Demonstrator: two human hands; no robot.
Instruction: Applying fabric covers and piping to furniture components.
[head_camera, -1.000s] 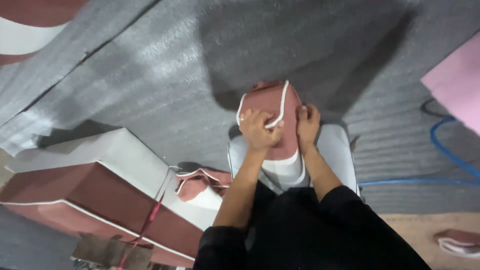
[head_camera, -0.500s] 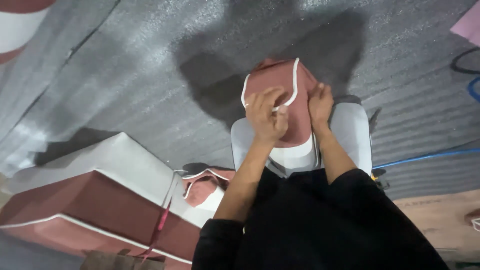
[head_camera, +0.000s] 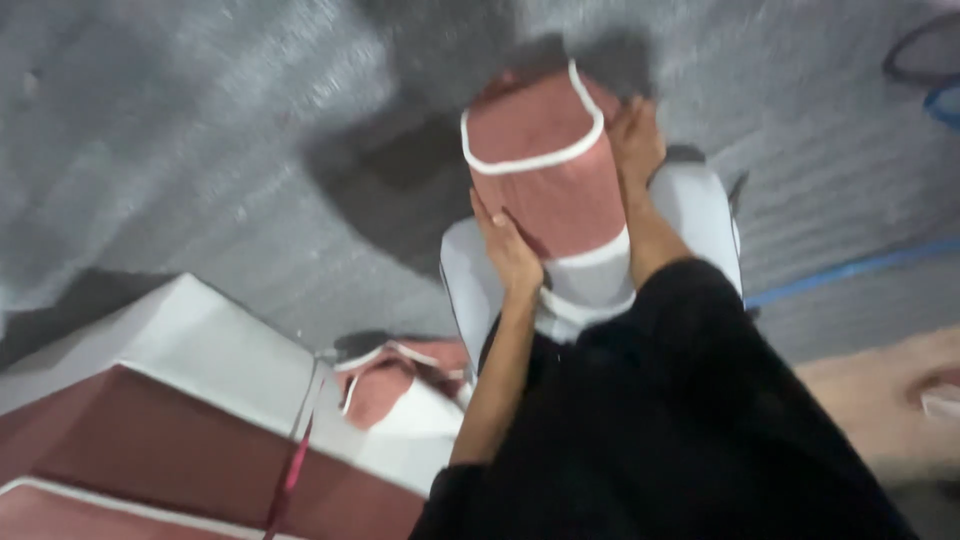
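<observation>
No labels, signs or screens near my fingers; only a stack of big maroon-and-white boxes (head_camera: 190, 420), low left of them.
</observation>
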